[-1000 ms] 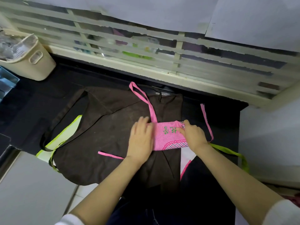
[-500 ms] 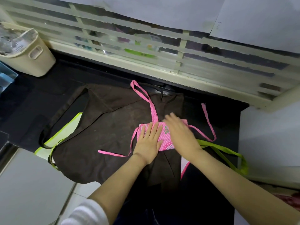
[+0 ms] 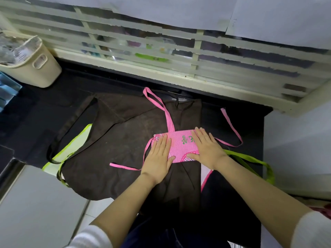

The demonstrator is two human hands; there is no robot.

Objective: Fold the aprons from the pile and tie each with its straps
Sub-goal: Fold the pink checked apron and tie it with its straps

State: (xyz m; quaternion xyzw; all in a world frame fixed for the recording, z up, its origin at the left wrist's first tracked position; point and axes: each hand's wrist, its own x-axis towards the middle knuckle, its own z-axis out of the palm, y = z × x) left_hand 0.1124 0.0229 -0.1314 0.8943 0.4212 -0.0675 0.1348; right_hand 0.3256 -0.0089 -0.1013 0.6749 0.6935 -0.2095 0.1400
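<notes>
A pink apron (image 3: 180, 145), folded into a small rectangle with green lettering, lies on top of a spread dark brown apron (image 3: 116, 149). My left hand (image 3: 159, 156) presses flat on its left end, fingers straight. My right hand (image 3: 206, 147) presses flat on its right end. One pink strap loop (image 3: 157, 102) runs toward the window. Another pink strap (image 3: 231, 127) curls off to the right, and a third pink strap (image 3: 125, 166) trails left of my left wrist. A lime-green apron edge (image 3: 71, 145) shows under the brown one.
A beige plastic basket (image 3: 34, 67) stands at the back left on the black counter (image 3: 26, 111). A louvred window (image 3: 179, 56) runs along the back. A lime-green strap (image 3: 254, 161) hangs off the right side. White surfaces flank the counter.
The pink bundle was folded narrower half a second ago, with my hands close together. Now it lies wider and my hands have spread apart to press each end flat.
</notes>
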